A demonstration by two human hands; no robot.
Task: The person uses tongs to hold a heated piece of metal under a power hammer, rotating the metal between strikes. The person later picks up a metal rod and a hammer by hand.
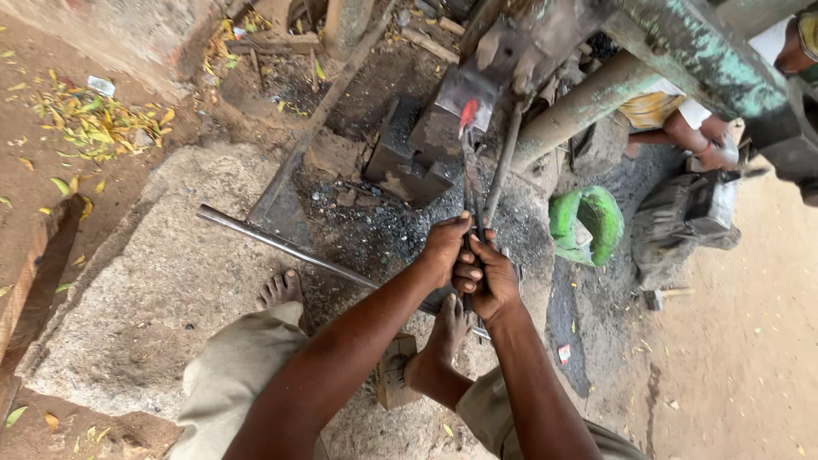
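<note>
Item: forge grip, head view.

Fingers: those of the left hand (445, 247) are curling shut around the handles of a pair of long tongs (471, 183); those of the right hand (487, 277) are wrapping closed around the same handles just below, the two hands touching one another.

Tongs: dark metal, their long axis running nearly straight up the frame, away from the person, leaning slightly left at the far end. The far end is gripping a glowing red-orange workpiece (468, 114), which is pointing up and a little right.

Position of workpiece: it is lying against the dark steel block (456, 106) of a heavy hammer machine, above a black anvil base (405, 158) standing on ash-covered ground.

Adjacent items: a second dark rod (503, 162) is leaning just right of the tongs, roughly parallel to them. A bright steel bar (281, 244) is lying diagonally across the stone slab (162, 281), passing under the left forearm. The person's bare feet are resting on the slab's edge, one (281, 290) left of the arms, one (447, 328) below the hands.

Further out: a green curved casing (592, 217) is sitting to the right, beside a dark metal box (686, 213). Another person (682, 119) is crouching at top right behind a worn green beam (699, 51). Yellow leaves (89, 123) are scattering over the dirt at upper left.
</note>
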